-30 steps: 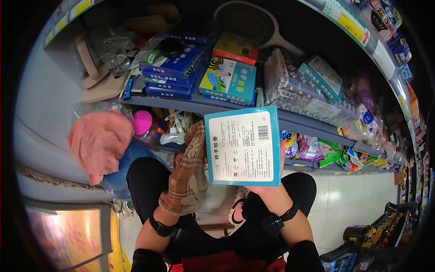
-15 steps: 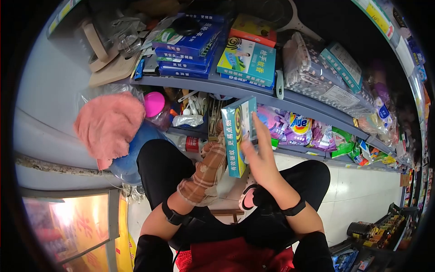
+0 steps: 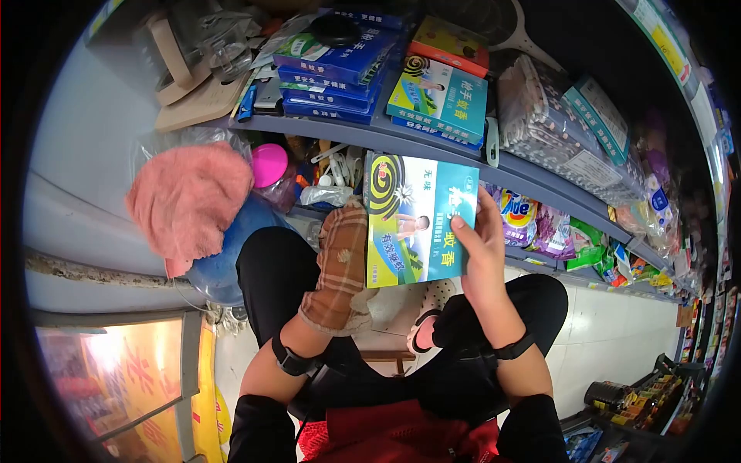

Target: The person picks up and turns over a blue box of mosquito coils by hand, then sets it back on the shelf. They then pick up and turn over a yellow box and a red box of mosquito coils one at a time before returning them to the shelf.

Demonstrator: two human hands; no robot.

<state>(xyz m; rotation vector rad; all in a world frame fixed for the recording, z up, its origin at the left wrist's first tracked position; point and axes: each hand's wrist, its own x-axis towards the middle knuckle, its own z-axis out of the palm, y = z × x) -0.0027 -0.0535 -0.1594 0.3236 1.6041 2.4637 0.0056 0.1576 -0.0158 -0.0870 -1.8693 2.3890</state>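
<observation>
A box of mosquito coils, teal, white and yellow with a black spiral, is held up with its broad front facing me. My right hand grips its right side, thumb on the front and fingers behind. My left hand is covered by a brown plaid cloth mitt and stands at the box's left edge. Its fingers are hidden under the cloth and partly behind the box, so their grip does not show. Another box of the same kind lies on the shelf above, beside a stack of blue boxes.
Ahead runs a grey shelf edge. A pink towel lies over a blue plastic container at left. Below the shelf are a pink round lid and detergent bags. A wrapped patterned pack sits on the upper right.
The mosquito coil box has turned from its narrow side to its broad front. My right hand has gone from spread fingers beside the box to gripping its right edge.
</observation>
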